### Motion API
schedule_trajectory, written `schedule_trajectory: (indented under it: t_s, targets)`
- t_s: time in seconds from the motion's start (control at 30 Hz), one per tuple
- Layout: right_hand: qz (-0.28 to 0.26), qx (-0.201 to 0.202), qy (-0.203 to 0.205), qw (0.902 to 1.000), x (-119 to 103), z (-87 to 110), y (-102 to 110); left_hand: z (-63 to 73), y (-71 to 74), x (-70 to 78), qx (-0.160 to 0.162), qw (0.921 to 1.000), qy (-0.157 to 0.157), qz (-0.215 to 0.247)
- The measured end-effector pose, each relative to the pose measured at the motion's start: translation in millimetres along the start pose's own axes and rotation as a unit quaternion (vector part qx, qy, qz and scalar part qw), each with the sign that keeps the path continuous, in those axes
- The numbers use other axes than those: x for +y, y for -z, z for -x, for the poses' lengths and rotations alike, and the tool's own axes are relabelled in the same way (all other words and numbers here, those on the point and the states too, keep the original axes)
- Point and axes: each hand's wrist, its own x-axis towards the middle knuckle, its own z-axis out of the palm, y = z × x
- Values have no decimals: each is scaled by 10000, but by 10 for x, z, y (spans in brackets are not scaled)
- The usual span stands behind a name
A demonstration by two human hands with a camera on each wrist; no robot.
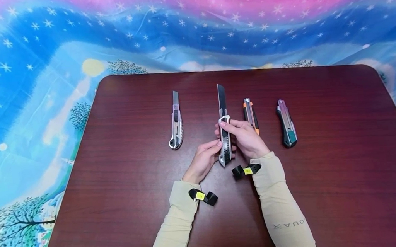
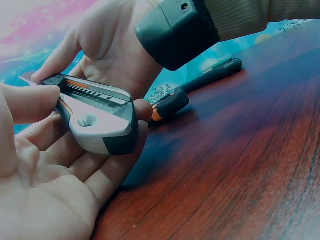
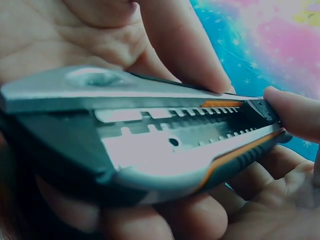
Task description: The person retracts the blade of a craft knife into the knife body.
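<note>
Both hands hold a silver and black snap-off utility knife (image 1: 225,140) over the table, its long dark blade (image 1: 222,96) extended away from the person. The left hand (image 1: 203,161) grips the rear of the handle, thumb on its side and fingers underneath, as the left wrist view shows. The right hand (image 1: 249,137) grips the front part of the handle. Its thumb rests by the black slider (image 3: 260,111), seen with orange trim in the right wrist view. The blade is mostly hidden in both wrist views.
On the brown table (image 1: 118,176), a silver utility knife (image 1: 176,121) with its blade out lies to the left. An orange and black utility knife (image 1: 249,109) lies partly behind the right hand. Farther right is a black and green utility knife (image 1: 287,124).
</note>
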Motion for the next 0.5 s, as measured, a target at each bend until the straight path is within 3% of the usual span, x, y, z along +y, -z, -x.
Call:
schedule_trajectory:
  t_s: [0.5]
  targets:
    - [-29, -45, 40, 10000, 16, -6, -2, -11, -8, -9, 203, 9997, 126, 17]
